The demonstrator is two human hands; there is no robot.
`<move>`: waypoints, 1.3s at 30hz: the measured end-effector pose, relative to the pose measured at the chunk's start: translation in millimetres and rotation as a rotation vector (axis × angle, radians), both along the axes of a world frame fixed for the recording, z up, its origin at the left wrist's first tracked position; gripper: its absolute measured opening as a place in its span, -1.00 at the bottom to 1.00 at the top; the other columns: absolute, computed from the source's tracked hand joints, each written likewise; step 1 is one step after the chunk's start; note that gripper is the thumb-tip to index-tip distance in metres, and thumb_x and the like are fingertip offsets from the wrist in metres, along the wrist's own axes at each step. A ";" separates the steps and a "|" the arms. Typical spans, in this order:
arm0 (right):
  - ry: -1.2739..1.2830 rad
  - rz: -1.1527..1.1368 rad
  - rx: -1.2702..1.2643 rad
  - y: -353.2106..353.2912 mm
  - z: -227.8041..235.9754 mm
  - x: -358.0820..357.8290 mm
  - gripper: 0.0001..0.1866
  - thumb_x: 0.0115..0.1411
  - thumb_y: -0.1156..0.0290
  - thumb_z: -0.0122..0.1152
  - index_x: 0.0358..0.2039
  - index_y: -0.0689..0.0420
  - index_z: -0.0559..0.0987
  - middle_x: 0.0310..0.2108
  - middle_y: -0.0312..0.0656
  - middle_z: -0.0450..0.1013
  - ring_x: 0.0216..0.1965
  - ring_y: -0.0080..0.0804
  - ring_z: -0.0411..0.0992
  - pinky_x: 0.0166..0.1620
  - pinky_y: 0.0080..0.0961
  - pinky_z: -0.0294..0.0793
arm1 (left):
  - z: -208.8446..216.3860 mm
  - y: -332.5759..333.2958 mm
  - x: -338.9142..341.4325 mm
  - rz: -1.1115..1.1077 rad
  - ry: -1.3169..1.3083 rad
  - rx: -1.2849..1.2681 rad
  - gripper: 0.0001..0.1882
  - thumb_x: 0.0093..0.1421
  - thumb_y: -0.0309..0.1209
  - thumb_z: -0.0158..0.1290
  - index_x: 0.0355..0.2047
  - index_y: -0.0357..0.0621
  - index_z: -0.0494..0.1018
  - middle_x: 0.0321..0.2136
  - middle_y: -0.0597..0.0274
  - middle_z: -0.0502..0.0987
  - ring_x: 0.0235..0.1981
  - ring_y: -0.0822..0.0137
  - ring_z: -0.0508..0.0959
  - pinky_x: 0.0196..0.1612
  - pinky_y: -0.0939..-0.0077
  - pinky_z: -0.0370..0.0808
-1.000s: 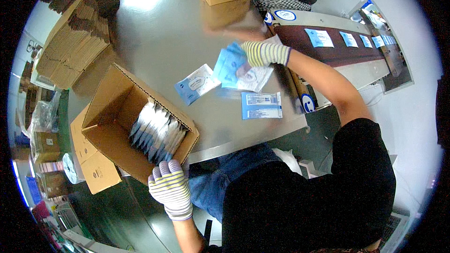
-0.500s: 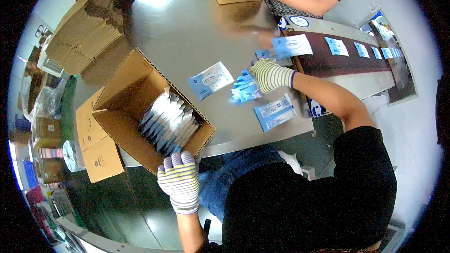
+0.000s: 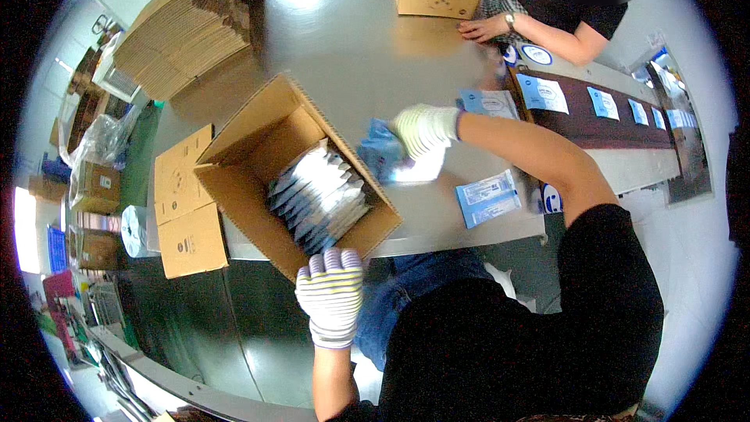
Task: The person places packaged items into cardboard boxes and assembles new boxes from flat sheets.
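Fingers (image 3: 334, 261) of the left hand (image 3: 331, 301) curl over and hold the near edge of a brown box (image 3: 262, 125), with standing packets (image 3: 320, 195) in a row inside. A lone packet (image 3: 489, 198) lies flat on the grey desk (image 3: 336, 55). The right hand (image 3: 426, 131) is squeezed around blurry blue packets (image 3: 380, 150) beside the box. Farther off, more packets (image 3: 542, 94) sit on a dark belt (image 3: 580, 126).

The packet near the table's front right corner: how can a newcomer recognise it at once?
Find the grey table, then its near right corner. There a flat packet lies alone. Unlike the packets on the dark belt, it shows two pale panels on blue.
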State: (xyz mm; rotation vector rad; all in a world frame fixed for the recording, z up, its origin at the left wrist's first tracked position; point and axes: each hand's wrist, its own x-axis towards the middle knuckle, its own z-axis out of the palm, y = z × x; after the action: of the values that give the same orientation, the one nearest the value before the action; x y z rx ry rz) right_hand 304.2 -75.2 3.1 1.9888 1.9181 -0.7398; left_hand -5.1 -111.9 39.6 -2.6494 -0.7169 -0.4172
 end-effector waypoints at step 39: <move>-0.614 0.417 0.781 78.6 59.2 -141.5 -0.58 0.12 0.36 0.05 -0.02 0.27 0.43 -0.26 0.15 0.45 -0.36 -0.02 0.50 -0.42 -0.04 0.50 | -6.7 -7.3 1.6 -0.063 -0.096 -0.101 -0.91 -0.03 -0.30 -0.04 -0.49 0.05 0.33 -0.56 0.35 0.32 -0.50 0.37 0.38 -0.52 0.44 0.27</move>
State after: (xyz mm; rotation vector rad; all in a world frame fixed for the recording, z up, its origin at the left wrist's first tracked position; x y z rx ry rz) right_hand 162.7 3.4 62.3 1.7227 2.2371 0.7532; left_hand -3.5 -119.2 32.9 -2.7682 -0.7027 -0.5426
